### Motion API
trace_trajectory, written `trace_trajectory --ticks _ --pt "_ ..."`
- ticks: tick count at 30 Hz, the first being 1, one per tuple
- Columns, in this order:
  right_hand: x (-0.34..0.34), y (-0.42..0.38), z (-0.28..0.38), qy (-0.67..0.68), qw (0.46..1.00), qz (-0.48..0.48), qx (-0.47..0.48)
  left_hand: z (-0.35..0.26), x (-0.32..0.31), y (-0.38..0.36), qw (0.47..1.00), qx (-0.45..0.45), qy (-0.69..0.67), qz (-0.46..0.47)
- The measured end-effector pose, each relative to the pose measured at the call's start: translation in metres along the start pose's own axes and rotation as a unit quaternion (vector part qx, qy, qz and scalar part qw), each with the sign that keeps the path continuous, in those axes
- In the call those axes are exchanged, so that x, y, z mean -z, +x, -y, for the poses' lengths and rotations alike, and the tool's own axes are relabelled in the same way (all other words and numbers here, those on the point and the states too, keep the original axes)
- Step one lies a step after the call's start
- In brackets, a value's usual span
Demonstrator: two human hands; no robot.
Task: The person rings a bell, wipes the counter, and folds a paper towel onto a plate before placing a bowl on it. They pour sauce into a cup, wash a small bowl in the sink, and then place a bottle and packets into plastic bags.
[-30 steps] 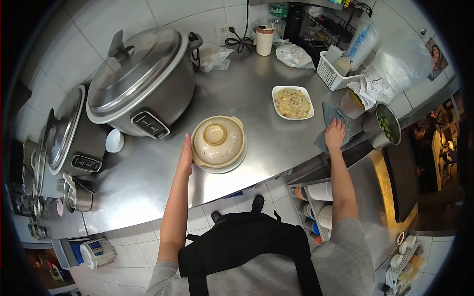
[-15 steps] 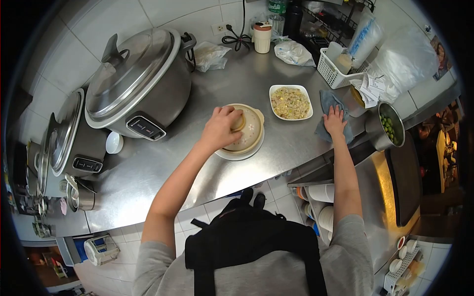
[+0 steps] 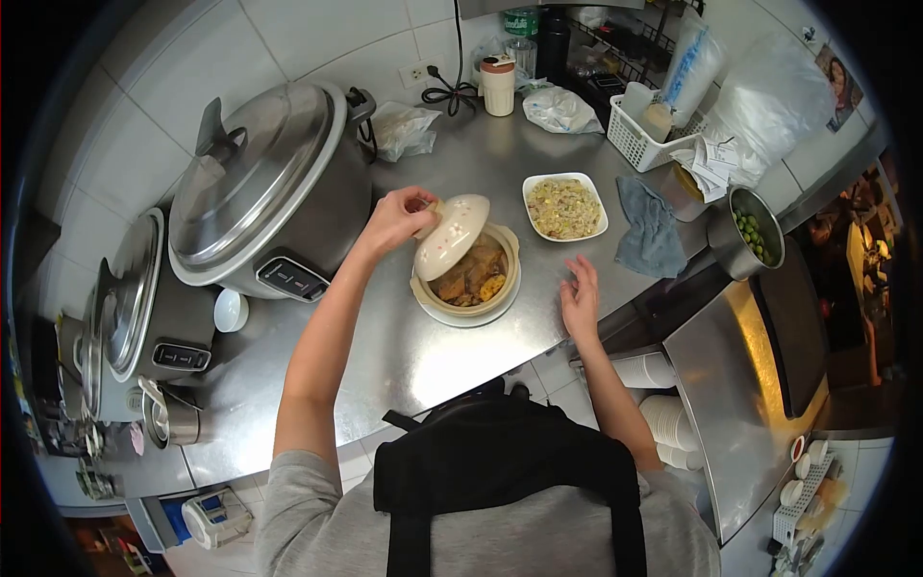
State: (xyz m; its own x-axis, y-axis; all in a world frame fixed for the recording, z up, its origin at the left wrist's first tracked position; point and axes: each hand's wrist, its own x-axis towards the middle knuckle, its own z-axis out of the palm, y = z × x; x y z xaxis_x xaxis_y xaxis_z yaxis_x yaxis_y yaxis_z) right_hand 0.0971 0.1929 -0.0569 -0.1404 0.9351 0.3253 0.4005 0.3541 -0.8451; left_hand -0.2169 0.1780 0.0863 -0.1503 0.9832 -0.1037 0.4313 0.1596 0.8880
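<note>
One cream lid (image 3: 457, 236), marked with small pinkish flowers, is held tilted by the left hand (image 3: 398, 219), its knob pinched between the fingers and largely hidden by them. The lid is poised over the far left part of a cream clay pot (image 3: 513, 255), so that the brown cooked food (image 3: 478, 273) inside is exposed on the near right side. Whether the pot's rim is touched by the lid cannot be told. The pot is set upright on a white plate (image 3: 471, 320), and both are carried by the steel counter (image 3: 404, 351), near its middle.

Nothing is gripped by the right hand (image 3: 580, 303), which is held over the near edge of the counter, to the right of the pot, with its fingers loosely spread and slightly bent. Beyond it, a squarish white bowl (image 3: 567, 238) is filled with fried rice (image 3: 563, 207). Farther right, a crumpled grey-blue cloth (image 3: 646, 231) is laid flat, well apart from the pot. Beside the cloth, green pieces (image 3: 751, 234) are contained in a metal pot (image 3: 731, 252). On the left, a large cooker (image 3: 332, 221) is placed, with a small white bowl (image 3: 231, 311) just beside its near side.
</note>
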Motion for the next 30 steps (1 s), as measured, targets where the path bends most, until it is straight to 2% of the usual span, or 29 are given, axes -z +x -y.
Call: trace_trajectory --ticks 3,4,6,10,12,13,14,15,16,17,18,19,20,21,22,24,26,28,30 --pt "-0.006 -0.001 -0.002 -0.014 1.0 0.014 0.018 -0.01 -0.015 -0.013 0.983 -0.098 0.153 -0.022" --pt "-0.01 0.001 -0.003 0.022 0.999 0.028 0.008 -0.015 -0.026 -0.021 0.959 -0.147 0.237 -0.052" --pt "-0.017 0.006 0.0 0.056 0.998 0.037 -0.003 -0.015 -0.044 -0.03 0.934 -0.171 0.312 -0.033" --pt "-0.035 0.017 0.009 0.049 0.996 0.074 -0.005 -0.005 -0.062 -0.036 0.923 -0.196 0.327 -0.044" --pt "-0.055 0.025 0.0 0.034 0.996 0.085 -0.01 -0.009 -0.059 -0.037 0.932 -0.154 0.328 0.0" --pt "-0.068 0.031 -0.008 0.127 0.982 0.119 -0.074 -0.005 -0.056 -0.037 0.93 -0.166 0.328 0.008" --pt "-0.075 0.035 -0.012 0.22 0.955 0.148 -0.135 0.009 -0.048 -0.036 0.937 -0.189 0.29 -0.05" --pt "-0.072 0.04 0.0 0.239 0.938 0.168 -0.187 0.026 -0.038 -0.033 0.939 -0.213 0.248 -0.107" --pt "-0.064 0.046 0.017 0.258 0.918 0.186 -0.237 0.056 -0.029 -0.029 0.962 -0.158 0.177 -0.136" --pt "-0.059 0.053 0.024 0.281 0.895 0.204 -0.282 0.084 -0.03 -0.032 0.982 -0.049 0.065 -0.171" --pt "-0.055 0.056 0.03 0.306 0.866 0.221 -0.327 0.084 -0.033 -0.046 0.986 0.07 -0.078 -0.126" --pt "-0.049 0.059 0.04 0.308 0.861 0.237 -0.328 0.083 -0.036 -0.06 0.955 0.192 -0.214 -0.074" --pt "-0.045 0.062 0.046 0.309 0.855 0.252 -0.331 0.103 -0.038 -0.062 0.943 0.199 -0.263 0.036" --pt "-0.046 0.061 0.045 0.296 0.872 0.259 -0.292 0.109 -0.051 -0.067 0.954 0.174 -0.246 0.006" --pt "-0.049 0.058 0.044 0.279 0.887 0.265 -0.255 0.11 -0.057 -0.066 0.955 0.17 -0.241 0.03" --pt "-0.072 0.054 0.026 0.301 0.911 0.21 -0.186 0.112 -0.059 -0.066 0.966 0.157 -0.204 -0.007" --pt "-0.065 0.047 0.028 0.27 0.922 0.191 -0.202 0.108 -0.065 -0.069 0.962 0.173 -0.207 -0.049" --pt "-0.06 0.026 0.015 0.305 0.913 0.159 -0.221 0.099 -0.075 -0.077 0.967 0.155 -0.202 -0.021" --pt "-0.02 -0.003 0.023 0.25 0.936 0.093 -0.229 0.075 -0.093 -0.089 0.968 0.154 -0.196 0.006"
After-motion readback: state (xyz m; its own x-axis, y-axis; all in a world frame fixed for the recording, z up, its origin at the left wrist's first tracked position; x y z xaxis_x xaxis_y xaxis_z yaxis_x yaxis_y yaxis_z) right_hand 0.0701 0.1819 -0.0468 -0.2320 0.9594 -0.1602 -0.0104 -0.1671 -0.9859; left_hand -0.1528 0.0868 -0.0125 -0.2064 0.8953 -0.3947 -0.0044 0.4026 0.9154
